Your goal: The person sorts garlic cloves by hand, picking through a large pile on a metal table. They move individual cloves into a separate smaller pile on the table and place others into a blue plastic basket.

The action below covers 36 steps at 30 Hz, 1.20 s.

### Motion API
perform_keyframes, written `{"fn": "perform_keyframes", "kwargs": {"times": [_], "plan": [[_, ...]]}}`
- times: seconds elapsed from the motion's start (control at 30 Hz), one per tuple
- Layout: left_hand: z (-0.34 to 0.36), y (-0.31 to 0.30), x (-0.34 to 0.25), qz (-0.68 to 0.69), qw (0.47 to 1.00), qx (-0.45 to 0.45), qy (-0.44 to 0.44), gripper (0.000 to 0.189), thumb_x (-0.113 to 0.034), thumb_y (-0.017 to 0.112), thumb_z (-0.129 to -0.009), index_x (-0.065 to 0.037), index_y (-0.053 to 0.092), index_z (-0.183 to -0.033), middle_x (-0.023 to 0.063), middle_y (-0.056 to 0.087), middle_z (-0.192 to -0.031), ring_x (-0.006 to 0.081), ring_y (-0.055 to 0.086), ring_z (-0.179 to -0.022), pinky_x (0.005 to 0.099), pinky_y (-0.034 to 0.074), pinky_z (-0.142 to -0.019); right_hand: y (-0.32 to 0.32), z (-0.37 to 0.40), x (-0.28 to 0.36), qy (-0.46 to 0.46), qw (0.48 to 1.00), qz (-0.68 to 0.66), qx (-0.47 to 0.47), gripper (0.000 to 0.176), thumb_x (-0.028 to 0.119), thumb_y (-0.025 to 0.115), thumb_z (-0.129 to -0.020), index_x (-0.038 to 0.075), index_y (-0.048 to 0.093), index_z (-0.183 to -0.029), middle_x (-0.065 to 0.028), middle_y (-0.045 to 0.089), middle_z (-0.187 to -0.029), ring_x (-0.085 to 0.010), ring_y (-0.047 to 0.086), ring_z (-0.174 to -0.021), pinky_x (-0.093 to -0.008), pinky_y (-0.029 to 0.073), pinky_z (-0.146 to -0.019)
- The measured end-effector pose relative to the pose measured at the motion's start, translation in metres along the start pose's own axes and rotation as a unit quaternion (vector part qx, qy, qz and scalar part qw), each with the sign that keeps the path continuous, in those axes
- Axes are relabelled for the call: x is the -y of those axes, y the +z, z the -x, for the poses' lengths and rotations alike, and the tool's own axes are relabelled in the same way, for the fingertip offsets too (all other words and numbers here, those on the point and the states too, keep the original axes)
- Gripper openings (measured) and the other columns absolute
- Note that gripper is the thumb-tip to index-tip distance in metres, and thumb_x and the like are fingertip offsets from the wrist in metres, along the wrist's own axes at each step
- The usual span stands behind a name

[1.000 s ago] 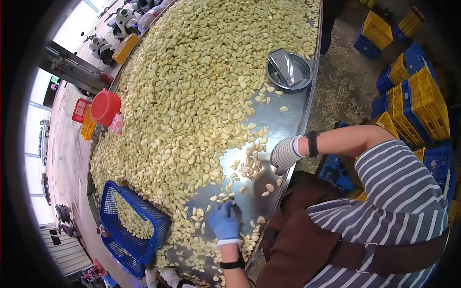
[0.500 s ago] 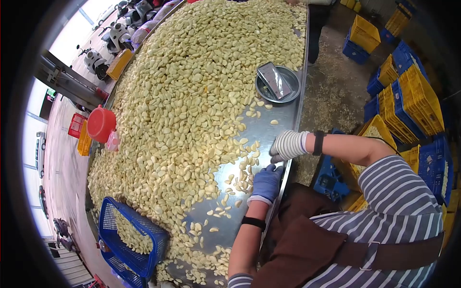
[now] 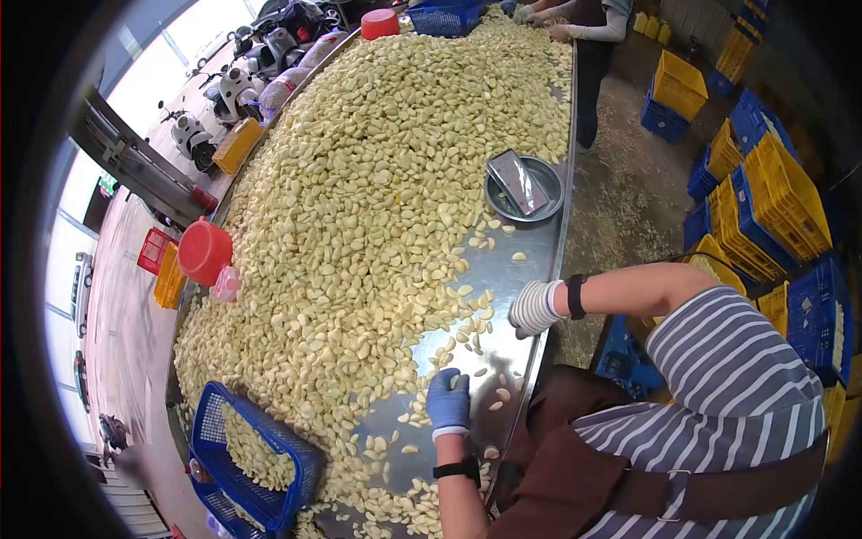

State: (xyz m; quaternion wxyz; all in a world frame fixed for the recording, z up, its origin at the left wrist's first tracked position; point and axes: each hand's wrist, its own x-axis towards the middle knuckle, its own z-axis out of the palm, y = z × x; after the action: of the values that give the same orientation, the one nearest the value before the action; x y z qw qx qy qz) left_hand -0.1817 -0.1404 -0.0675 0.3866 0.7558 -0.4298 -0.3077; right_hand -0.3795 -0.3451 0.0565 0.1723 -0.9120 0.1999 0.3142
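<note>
Pale yellow pieces that look like peeled garlic cloves (image 3: 359, 198) lie heaped on a metal table (image 3: 530, 247). My left hand (image 3: 447, 402), in a blue glove, is low over the metal at the heap's near edge. Its fingers are curled, and a pale bit shows at the fingertips, too small to be sure of. At the table's near rim is my right hand (image 3: 536, 308), in a white-and-grey striped glove, with fingers curled inward; what they hold, if anything, is hidden. Several loose cloves (image 3: 503, 393) lie on the metal near both hands.
A phone (image 3: 518, 182) rests in a round metal bowl (image 3: 558, 199). Blue baskets (image 3: 310, 467) stand at lower left, one holding cloves. A red tub (image 3: 205, 251) sits by the far edge. Stacked crates (image 3: 781, 193) stand right. Another person's hands (image 3: 548, 22) work at the top.
My hands have parted: the left has moved left and down from beside the right. Loose cloves now lie nearer the rim. The view has shifted, showing more of the table's far end.
</note>
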Motion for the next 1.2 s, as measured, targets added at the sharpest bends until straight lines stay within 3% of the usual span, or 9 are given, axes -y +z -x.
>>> {"fn": "perform_keyframes", "kwargs": {"times": [0.1,0.23,0.37,0.43,0.63,0.7,0.87,1.1,1.2], "plan": [[0.017,-0.047,-0.029,0.327,0.909,-0.002,-0.258,0.020,-0.017,0.064,-0.084,-0.001,0.062,-0.096,0.0076,0.063,-0.075,0.0151,0.054,-0.050,0.0272,0.046,-0.046,-0.012,-0.005,-0.006,-0.048,0.997,0.050,0.042,0.040,0.041,0.054,-0.084,0.006,0.071,-0.090,-0.0161,0.068,-0.082,-0.0360,0.065,-0.079,-0.0457,0.050,-0.072],[0.031,-0.070,-0.018,0.471,0.831,0.043,-0.292,0.024,-0.019,0.057,-0.088,0.000,0.059,-0.102,0.0108,0.063,-0.079,0.0180,0.056,-0.055,0.0287,0.048,-0.049,-0.050,-0.037,-0.059,0.187,0.940,-0.152,-0.240,0.044,0.042,0.058,-0.081,0.001,0.069,-0.092,-0.0215,0.068,-0.090,-0.0353,0.066,-0.086,-0.0442,0.051,-0.074],[0.018,-0.051,-0.038,0.648,0.706,0.111,-0.265,0.030,-0.025,0.059,-0.086,-0.002,0.057,-0.105,0.0140,0.061,-0.103,0.0284,0.061,-0.094,0.0371,0.050,-0.079,-0.038,-0.114,-0.091,0.240,0.929,-0.097,-0.264,0.029,0.020,0.062,-0.078,-0.001,0.068,-0.098,-0.0224,0.068,-0.092,-0.0348,0.067,-0.087,-0.0442,0.053,-0.073],[0.013,-0.044,-0.066,0.606,0.749,0.085,-0.254,0.026,-0.019,0.059,-0.083,-0.003,0.057,-0.104,0.0129,0.060,-0.099,0.0276,0.059,-0.090,0.0382,0.049,-0.077,-0.050,-0.120,-0.042,0.161,0.960,-0.086,-0.213,0.034,0.010,0.062,-0.076,-0.001,0.064,-0.108,-0.0201,0.069,-0.093,-0.0338,0.068,-0.088,-0.0457,0.054,-0.071],[0.015,-0.036,-0.050,0.602,0.753,0.113,-0.240,0.021,-0.013,0.060,-0.079,-0.006,0.061,-0.099,0.0073,0.060,-0.082,0.0210,0.058,-0.069,0.0315,0.049,-0.060,-0.034,-0.131,0.092,-0.033,0.965,-0.083,-0.245,0.023,0.008,0.059,-0.073,0.003,0.066,-0.094,-0.0190,0.068,-0.088,-0.0349,0.066,-0.083,-0.0422,0.053,-0.073],[0.030,-0.052,-0.060,0.473,0.828,0.067,-0.294,0.021,-0.018,0.061,-0.084,-0.006,0.061,-0.101,0.0046,0.058,-0.075,0.0177,0.055,-0.059,0.0280,0.046,-0.052,-0.028,-0.141,0.124,-0.153,0.967,-0.175,-0.108,0.026,0.007,0.057,-0.071,0.003,0.064,-0.096,-0.0181,0.067,-0.087,-0.0337,0.065,-0.083,-0.0405,0.052,-0.072],[0.075,-0.073,-0.007,0.567,0.756,-0.184,-0.269,0.026,-0.006,0.058,-0.088,-0.004,0.055,-0.114,0.0063,0.058,-0.079,0.0139,0.052,-0.058,0.0254,0.042,-0.047,-0.012,-0.130,0.146,-0.200,0.836,-0.501,-0.095,0.027,0.010,0.063,-0.075,0.004,0.063,-0.102,-0.0062,0.067,-0.088,-0.0153,0.063,-0.082,-0.0293,0.051,-0.076],[0.055,-0.080,-0.056,0.385,0.885,-0.198,-0.170,0.028,-0.006,0.060,-0.088,-0.002,0.054,-0.115,0.0035,0.061,-0.083,0.0087,0.055,-0.061,0.0206,0.048,-0.053,-0.002,-0.108,0.163,-0.244,0.830,-0.475,-0.163,0.022,0.006,0.066,-0.078,0.004,0.064,-0.099,-0.0064,0.066,-0.082,-0.0119,0.062,-0.080,-0.0265,0.050,-0.074],[0.056,-0.078,-0.065,0.414,0.872,-0.193,-0.178,0.026,-0.009,0.061,-0.089,-0.003,0.055,-0.114,0.0016,0.060,-0.080,0.0077,0.054,-0.059,0.0201,0.046,-0.051,-0.007,-0.096,0.157,-0.233,0.800,-0.536,-0.132,0.020,0.007,0.067,-0.077,0.005,0.065,-0.096,-0.0041,0.067,-0.083,-0.0116,0.061,-0.078,-0.0266,0.050,-0.073]]}}
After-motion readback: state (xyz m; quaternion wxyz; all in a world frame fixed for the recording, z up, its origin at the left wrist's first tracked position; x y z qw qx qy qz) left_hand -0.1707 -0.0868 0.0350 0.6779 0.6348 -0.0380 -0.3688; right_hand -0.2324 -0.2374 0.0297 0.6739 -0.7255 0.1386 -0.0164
